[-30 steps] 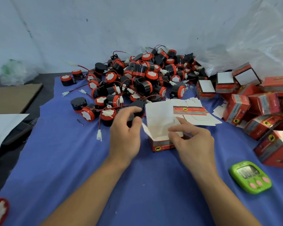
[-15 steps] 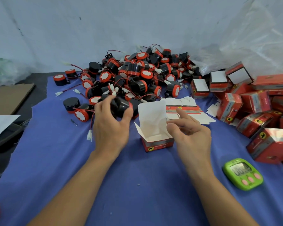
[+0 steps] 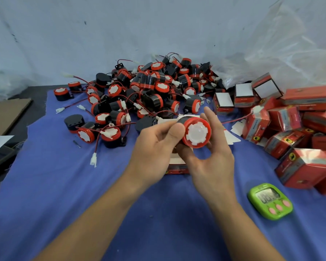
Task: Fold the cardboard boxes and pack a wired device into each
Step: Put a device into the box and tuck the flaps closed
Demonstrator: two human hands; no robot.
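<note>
I hold one wired device (image 3: 196, 132), black-bodied with a red face and white centre, above the middle of the cloth. My left hand (image 3: 156, 147) grips its black body between thumb and fingers. My right hand (image 3: 213, 162) cups the red face from below and behind. The device's red wire runs right to a white connector (image 3: 257, 109). The open cardboard box (image 3: 177, 167) stands on the cloth beneath my hands, mostly hidden by them. A big pile of the same devices (image 3: 149, 95) lies behind.
Folded red boxes (image 3: 307, 166) are heaped along the right side, and a few with white faces (image 3: 224, 102) stand behind. Flat box blanks (image 3: 233, 137) lie behind my right hand. A green timer (image 3: 270, 201) sits at the front right. The blue cloth (image 3: 64, 185) covers the table.
My left hand lifted a device from the pile's front edge and carried it right, over the open box. My right hand left the box flap and closed around the device.
</note>
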